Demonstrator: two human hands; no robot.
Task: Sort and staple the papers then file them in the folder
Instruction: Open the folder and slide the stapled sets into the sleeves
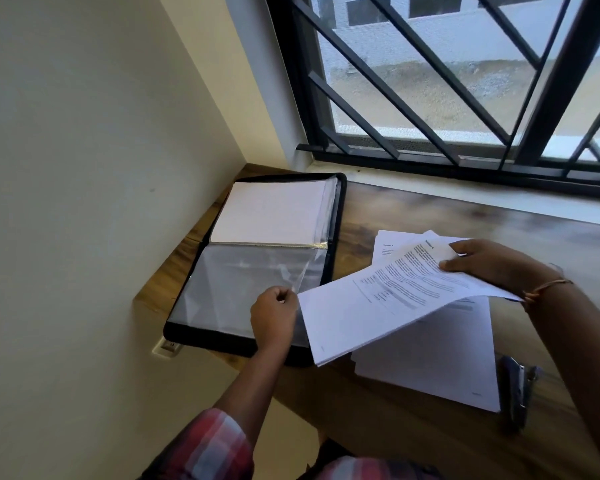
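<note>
A brown wood-grain desk top (pixel 413 209) fills the corner between a cream plaster wall (pixel 84 168) at nine o'clock and a window with a black diagonal metal grille (pixel 430 81) at twelve. A white wall socket (pixel 167 348) shows just under the desk's near-left edge. At four o'clock a dark blue-grey metal stapler (pixel 516 389) lies beside a loose pile of white printed papers (pixel 430 358) lying flat on the desk.

A black zip-edged folder (pixel 340 209) lies open at ten o'clock; its far half carries a block of white pages (pixel 271 213), its near half a clear plastic sleeve (pixel 243 282).

The left hand (pixel 274 317), in a red-and-grey plaid sleeve (pixel 215 445), rests over the folder's near-right corner, thumb and fingertips pinching the sleeve's free corner and lifting it off the folder.

The right hand (pixel 489 265) (a thin coppery bangle (pixel 544 287) on its wrist) grips a white sheaf of printed sheets (pixel 378 306) at its far end, thumb on top and fingers beneath. The sheaf slopes toward seven o'clock above the loose pile, its low corner overlapping the folder's right edge, just beside the left hand.
</note>
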